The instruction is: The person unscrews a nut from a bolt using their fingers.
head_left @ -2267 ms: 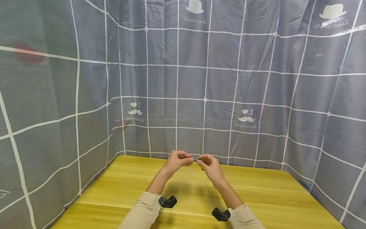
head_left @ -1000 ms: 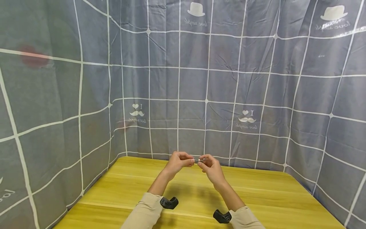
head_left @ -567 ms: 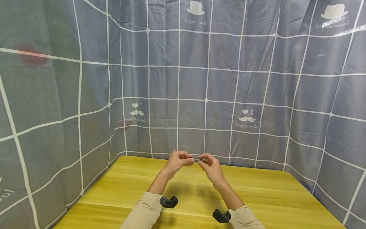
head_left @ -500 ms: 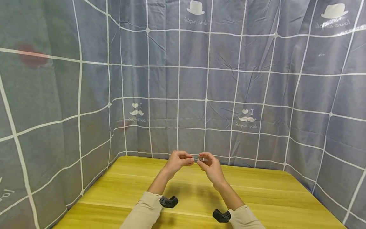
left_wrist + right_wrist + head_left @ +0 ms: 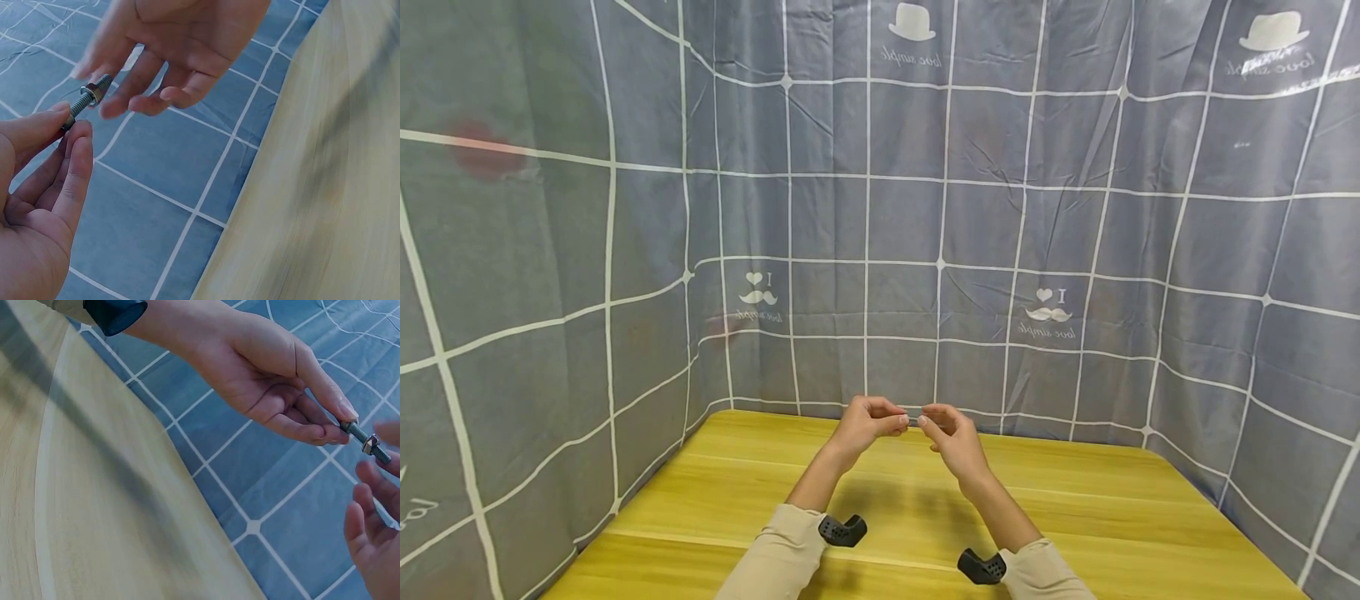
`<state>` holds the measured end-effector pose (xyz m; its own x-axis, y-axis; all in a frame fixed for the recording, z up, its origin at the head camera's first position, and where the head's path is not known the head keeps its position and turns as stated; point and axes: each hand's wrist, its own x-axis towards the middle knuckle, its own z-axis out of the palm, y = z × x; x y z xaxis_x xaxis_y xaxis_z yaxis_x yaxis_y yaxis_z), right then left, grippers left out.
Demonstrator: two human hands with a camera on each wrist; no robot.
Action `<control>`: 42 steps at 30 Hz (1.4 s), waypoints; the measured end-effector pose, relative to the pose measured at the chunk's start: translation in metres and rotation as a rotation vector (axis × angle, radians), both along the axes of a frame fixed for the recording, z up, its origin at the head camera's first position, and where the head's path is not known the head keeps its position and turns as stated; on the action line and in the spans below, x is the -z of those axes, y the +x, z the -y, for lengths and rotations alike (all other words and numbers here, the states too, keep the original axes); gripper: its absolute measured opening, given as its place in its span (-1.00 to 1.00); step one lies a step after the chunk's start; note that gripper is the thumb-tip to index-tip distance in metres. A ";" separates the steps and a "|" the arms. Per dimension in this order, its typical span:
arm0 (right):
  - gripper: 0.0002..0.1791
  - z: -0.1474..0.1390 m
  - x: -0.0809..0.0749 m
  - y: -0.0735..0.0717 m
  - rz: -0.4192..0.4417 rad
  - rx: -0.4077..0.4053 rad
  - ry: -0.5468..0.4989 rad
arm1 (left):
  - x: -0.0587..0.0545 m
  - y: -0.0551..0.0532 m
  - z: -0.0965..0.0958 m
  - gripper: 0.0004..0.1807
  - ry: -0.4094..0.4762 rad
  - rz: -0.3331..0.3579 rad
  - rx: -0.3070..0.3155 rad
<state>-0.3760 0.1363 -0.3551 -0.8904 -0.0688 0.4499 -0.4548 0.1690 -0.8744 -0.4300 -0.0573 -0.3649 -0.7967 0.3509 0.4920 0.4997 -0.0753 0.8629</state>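
Both hands are raised over the far part of the table, fingertips facing. My left hand (image 5: 859, 429) pinches one end of a threaded metal bolt (image 5: 79, 104) between thumb and fingers. A shiny hex nut (image 5: 370, 444) sits on the bolt's thread, towards the free end. My right hand (image 5: 958, 442) is at that free end, its thumb and fingers around the nut but seemingly apart from it. In the left wrist view, the right fingertips are blurred. The bolt's held end is partly hidden by the left fingertips.
Beneath the hands lies a yellow wood-grain table (image 5: 760, 500). A grey curtain (image 5: 895, 217) with white grid lines stands behind it and along both sides. Black wrist devices (image 5: 842, 530) sit at both cuffs.
The left hand stays nearly still with the bolt. The right thumb and fingers shift slightly at the nut, their spacing varying between frames.
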 end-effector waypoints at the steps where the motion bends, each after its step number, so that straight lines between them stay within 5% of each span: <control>1: -0.77 0.001 -0.003 0.004 -0.008 0.000 0.005 | 0.000 0.000 0.000 -0.80 -0.001 -0.004 0.001; 10: -0.76 0.000 -0.006 0.007 -0.038 -0.020 0.010 | 0.001 -0.002 0.001 -0.79 0.014 -0.008 0.008; 19: -0.83 -0.006 0.020 -0.025 -0.029 -0.013 -0.015 | 0.001 -0.003 0.001 -0.82 0.020 0.004 0.006; 26: -0.79 -0.001 -0.006 0.007 -0.014 -0.018 -0.005 | 0.001 -0.002 0.001 -0.83 0.021 0.014 0.000; 33: -0.82 0.000 -0.010 0.013 -0.014 -0.009 0.015 | 0.001 -0.002 0.001 -0.81 0.018 0.016 0.002; 42: -0.77 -0.003 0.013 -0.017 -0.030 0.004 -0.010 | 0.001 -0.001 0.001 -0.82 0.013 0.016 0.000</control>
<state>-0.3934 0.1396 -0.3682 -0.8766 -0.0607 0.4773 -0.4805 0.1620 -0.8619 -0.4311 -0.0588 -0.3655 -0.8042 0.3449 0.4840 0.4861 -0.0867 0.8696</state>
